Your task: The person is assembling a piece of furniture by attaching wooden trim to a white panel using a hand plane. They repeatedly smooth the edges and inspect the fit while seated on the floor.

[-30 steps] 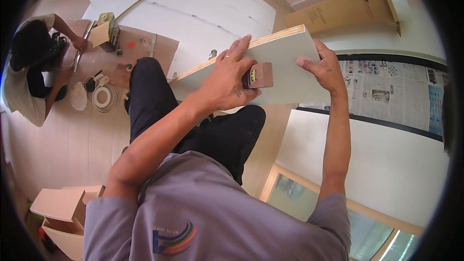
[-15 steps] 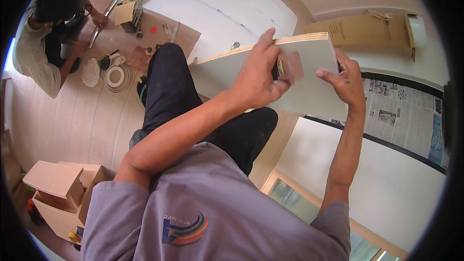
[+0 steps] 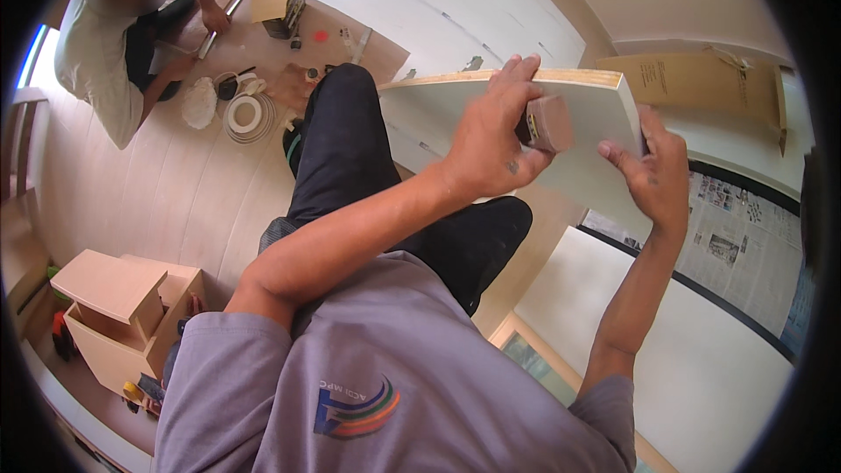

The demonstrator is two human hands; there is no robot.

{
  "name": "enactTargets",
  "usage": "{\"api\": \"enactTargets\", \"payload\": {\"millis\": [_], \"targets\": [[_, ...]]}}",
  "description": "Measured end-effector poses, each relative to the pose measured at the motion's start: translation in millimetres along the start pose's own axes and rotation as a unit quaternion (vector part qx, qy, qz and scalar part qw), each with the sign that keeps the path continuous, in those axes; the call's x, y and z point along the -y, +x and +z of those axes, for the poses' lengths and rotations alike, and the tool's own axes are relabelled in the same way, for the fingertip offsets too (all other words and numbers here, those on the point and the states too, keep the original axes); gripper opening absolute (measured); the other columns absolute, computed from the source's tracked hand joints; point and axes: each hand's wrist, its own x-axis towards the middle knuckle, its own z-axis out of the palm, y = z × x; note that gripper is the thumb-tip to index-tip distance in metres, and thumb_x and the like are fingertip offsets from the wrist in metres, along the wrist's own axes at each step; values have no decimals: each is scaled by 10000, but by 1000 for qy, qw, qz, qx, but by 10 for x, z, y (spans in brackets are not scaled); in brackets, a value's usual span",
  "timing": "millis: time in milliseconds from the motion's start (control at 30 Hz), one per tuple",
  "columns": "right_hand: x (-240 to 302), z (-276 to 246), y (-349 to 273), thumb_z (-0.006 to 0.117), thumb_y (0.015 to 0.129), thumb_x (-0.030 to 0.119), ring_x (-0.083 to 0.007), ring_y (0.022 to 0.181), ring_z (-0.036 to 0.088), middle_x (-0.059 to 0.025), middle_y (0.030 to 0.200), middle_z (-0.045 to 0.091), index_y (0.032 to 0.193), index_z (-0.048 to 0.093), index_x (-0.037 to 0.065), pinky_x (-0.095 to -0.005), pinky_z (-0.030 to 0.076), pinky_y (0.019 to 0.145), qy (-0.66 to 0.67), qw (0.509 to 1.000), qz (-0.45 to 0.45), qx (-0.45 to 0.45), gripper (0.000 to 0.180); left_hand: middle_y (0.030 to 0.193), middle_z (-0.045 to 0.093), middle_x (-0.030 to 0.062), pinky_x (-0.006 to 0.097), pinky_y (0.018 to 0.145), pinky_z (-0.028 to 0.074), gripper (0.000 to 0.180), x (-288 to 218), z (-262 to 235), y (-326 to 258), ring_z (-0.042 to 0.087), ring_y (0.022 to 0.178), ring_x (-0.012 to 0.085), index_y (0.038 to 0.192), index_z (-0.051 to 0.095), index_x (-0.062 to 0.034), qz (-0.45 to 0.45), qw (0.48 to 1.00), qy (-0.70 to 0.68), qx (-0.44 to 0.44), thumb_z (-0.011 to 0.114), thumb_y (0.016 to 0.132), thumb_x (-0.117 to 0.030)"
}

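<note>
A white-faced wooden panel (image 3: 574,158) stands tilted on edge before me, its layered wood edge facing up. My left hand (image 3: 501,127) is closed on a small pinkish-brown sanding block (image 3: 552,123) that has a yellow and dark marking on its side. That block is at the panel's near face, just below the top edge; several left fingers reach up over the edge. At the panel's right end, my right hand (image 3: 657,166) grips the side, thumb on the near face and fingers behind. The panel's lower part is hidden by my arm and knee.
A co-worker (image 3: 114,52) bends over a metal strip (image 3: 229,17) at the upper left. Near them are an open tin (image 3: 285,4) and a roll of edging (image 3: 243,116). Wooden boxes (image 3: 123,315) stand lower left, a white board (image 3: 648,324) at right, a cardboard box (image 3: 692,88) behind.
The whole view has shifted, so most things sit farther right. My left hand and the block have turned slightly against the panel. My right hand keeps its grip on the end.
</note>
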Motion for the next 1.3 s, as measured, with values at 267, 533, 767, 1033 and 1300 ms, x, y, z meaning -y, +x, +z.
{"api": "enactTargets", "payload": {"millis": [267, 533, 767, 1033, 1300], "targets": [[109, 170, -52, 839, 769, 49, -365, 783, 734, -223, 921, 747, 1220, 700, 42, -387, 571, 720, -16, 997, -80, -1, 473, 1631, 401, 288, 418, 1138, 453, 638, -263, -502, -275, 460, 1492, 398, 1317, 560, -14, -45, 996, -34, 62, 898, 787, -124], [272, 326, -98, 864, 660, 4, -358, 787, 717, -169, 974, 755, 1206, 719, 89, -415, 554, 686, -57, 987, -149, -12, 571, 1014, 636, 109, 371, 808, 586, 637, -132, -1685, -389, 708, 936, 223, 1415, 497, -5, -486, 862, -143, 23, 759, 971, -379], [497, 453, -15, 729, 740, 65, -232, 784, 675, -58, 1110, 713, 1322, 683, 125, -375, 522, 630, -69, 967, -217, 110, 587, 1052, 643, 154, 266, 526, 545, 805, -1, -1903, -200, 702, 830, 185, 1597, 370, 0, -560, 826, -49, -32, 708, 1006, -431], [600, 461, 59, 744, 665, -17, -287, 955, 663, -91, 1234, 689, 1375, 662, 116, -413, 512, 756, 46, 967, -181, 174, 727, 1047, 695, 142, 223, 460, 476, 660, -648, -1847, -6, 644, 620, 138, 1523, 515, 16, -641, 754, -113, -90, 660, 1022, -388], [822, 487, -188, 729, 696, -39, -356, 1287, 593, -122, 1459, 580, 1471, 585, 122, -457, 483, 1041, 144, 948, -69, 274, 805, 1006, 717, 108, 197, 444, 429, 568, -1840, -1568, 314, 621, 621, 106, 1449, 614, -7, -722, 684, -46, -94, 665, 1009, -363]]}}
